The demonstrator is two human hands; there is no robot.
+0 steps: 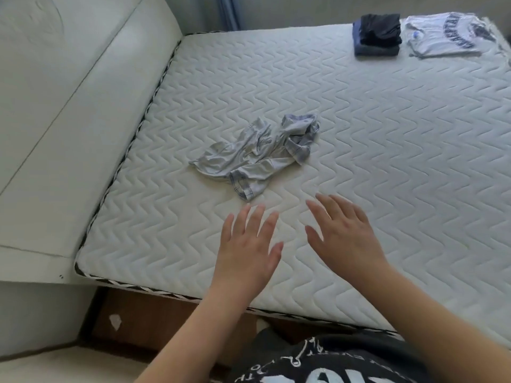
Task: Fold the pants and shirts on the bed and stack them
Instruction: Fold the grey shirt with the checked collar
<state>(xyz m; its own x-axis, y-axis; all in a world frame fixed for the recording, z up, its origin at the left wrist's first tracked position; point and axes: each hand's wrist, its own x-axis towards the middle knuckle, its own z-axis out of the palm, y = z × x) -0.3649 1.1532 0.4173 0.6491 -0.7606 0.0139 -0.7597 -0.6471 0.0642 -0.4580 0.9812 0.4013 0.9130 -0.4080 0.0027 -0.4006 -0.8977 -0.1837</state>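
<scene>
A crumpled light grey garment with plaid-trimmed hems [260, 153] lies in the middle of the quilted white mattress [387, 161]. My left hand [249, 244] and my right hand [343, 233] hover side by side just in front of it, fingers spread and straight, holding nothing and apart from the cloth. At the far right corner sits a stack of folded dark pants [377, 34], and beside it a folded white shirt with dark lettering [445, 33].
A padded white headboard [69, 106] runs along the mattress's left side. The near mattress edge [166, 291] has striped piping, with a brown floor gap [154, 324] below. A blue curtain [228, 12] hangs at the back.
</scene>
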